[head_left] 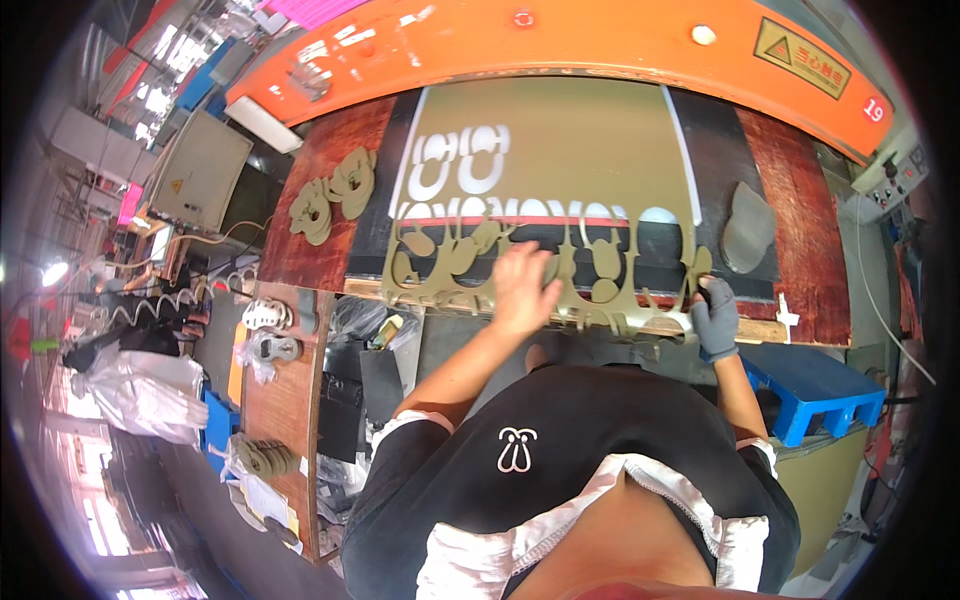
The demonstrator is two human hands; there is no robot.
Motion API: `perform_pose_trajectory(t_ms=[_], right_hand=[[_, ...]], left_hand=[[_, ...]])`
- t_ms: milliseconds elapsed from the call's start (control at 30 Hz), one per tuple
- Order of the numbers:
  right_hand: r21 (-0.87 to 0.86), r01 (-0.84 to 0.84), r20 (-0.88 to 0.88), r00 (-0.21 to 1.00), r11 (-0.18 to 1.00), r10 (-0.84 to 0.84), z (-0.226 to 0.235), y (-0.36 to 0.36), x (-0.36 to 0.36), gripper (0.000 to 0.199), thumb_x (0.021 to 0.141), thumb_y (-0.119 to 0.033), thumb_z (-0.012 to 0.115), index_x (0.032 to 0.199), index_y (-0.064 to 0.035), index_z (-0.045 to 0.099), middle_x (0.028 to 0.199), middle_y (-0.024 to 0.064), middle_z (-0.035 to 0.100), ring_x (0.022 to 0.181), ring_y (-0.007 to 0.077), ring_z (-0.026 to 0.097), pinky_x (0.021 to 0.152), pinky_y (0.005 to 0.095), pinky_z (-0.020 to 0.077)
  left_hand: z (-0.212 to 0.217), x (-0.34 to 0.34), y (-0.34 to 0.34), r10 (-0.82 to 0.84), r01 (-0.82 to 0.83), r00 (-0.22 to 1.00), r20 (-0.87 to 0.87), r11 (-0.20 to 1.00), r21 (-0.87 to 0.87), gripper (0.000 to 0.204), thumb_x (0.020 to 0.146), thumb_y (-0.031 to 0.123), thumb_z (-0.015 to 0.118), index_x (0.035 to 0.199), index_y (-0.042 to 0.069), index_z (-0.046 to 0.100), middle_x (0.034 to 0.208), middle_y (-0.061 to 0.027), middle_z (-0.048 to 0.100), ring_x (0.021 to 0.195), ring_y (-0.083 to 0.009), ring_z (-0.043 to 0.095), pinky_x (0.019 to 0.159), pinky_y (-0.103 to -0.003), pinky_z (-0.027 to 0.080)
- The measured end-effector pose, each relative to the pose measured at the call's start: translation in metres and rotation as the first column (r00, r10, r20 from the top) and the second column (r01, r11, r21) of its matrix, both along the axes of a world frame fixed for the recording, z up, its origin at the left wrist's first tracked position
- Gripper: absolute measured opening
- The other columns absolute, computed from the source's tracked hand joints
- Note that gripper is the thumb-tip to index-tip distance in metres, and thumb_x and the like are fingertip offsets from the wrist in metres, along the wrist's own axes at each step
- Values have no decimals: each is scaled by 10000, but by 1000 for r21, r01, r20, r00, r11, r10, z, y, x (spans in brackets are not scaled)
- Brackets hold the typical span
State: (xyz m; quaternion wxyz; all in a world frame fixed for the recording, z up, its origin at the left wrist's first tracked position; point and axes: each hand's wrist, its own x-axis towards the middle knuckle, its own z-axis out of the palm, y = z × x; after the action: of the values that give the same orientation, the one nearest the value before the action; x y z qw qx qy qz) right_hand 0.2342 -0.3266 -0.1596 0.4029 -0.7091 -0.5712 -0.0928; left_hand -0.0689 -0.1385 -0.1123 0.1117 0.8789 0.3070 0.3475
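Observation:
A large olive sheet (570,140) lies across the machine's bed, with shoe-part shapes cut out of its near part. The thin webs of its cut edge hang toward me over the bed's front. My left hand (525,288), bare, is over this cut edge with its fingers spread. Loose cut pieces (606,258) lie among the webs. My right hand (715,318), in a grey glove, is closed at the sheet's near right corner, and its fingertips are partly hidden. A grey sole-shaped piece (748,228) rests on the black pad beyond that hand.
Stacked olive cut pieces (335,195) sit on the reddish board at left. The orange machine beam (600,40) spans the far side. A blue pallet (815,390) stands at lower right. To my left, a brown table (290,400) carries shoe parts and papers.

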Motion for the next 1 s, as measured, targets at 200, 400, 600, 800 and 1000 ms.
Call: perform_pose_trajectory(t_ms=[200, 400, 600, 800, 1000], right_hand=[[96, 117, -348, 934, 989, -77, 0, 18, 7, 284, 821, -37, 544, 1103, 1, 543, 1098, 142, 567, 1038, 253, 534, 939, 345, 401], [104, -14, -250, 968, 994, 40, 50, 126, -101, 270, 829, -53, 548, 1096, -10, 559, 1033, 158, 575, 974, 289, 550, 890, 369, 417], [-63, -483, -63, 876, 874, 479, 88, 253, -286, 305, 774, -94, 618, 1074, -58, 576, 1032, 146, 591, 962, 333, 550, 834, 393, 452], [-252, -672, -186, 740, 697, 647, 115, 366, -383, 438, 757, -176, 611, 1169, -49, 533, 1086, 183, 564, 986, 337, 550, 841, 392, 451], [-477, -629, 36, 684, 615, 728, 95, 462, -447, 668, 726, -312, 671, 1282, -27, 435, 1177, 207, 527, 1131, 353, 472, 944, 416, 385]], left_hand=[[-13, -122, 67, 374, -380, 921, -104, 924, -48, 452, 733, 205, 676, 1125, 35, 529, 1154, -161, 510, 1100, -354, 450, 934, -451, 337], [-29, -208, 93, 266, -307, 946, -184, 919, -248, 400, 791, 272, 642, 1114, 60, 538, 1097, -133, 556, 1043, -322, 517, 915, -450, 354], [-48, -271, 114, 236, -79, 930, 281, 876, -475, 324, 808, 160, 652, 1092, 54, 538, 1071, -102, 555, 1003, -210, 535, 840, -334, 424], [-41, -320, 182, 653, 189, 660, 372, 335, -923, 408, 856, 243, 612, 1216, 109, 472, 1177, -24, 501, 1051, -138, 482, 869, -338, 392], [-47, -345, 242, 789, 484, 445, 423, 185, -855, 426, 873, 305, 573, 1237, 129, 439, 1191, -32, 495, 1077, -211, 484, 854, -390, 371]])
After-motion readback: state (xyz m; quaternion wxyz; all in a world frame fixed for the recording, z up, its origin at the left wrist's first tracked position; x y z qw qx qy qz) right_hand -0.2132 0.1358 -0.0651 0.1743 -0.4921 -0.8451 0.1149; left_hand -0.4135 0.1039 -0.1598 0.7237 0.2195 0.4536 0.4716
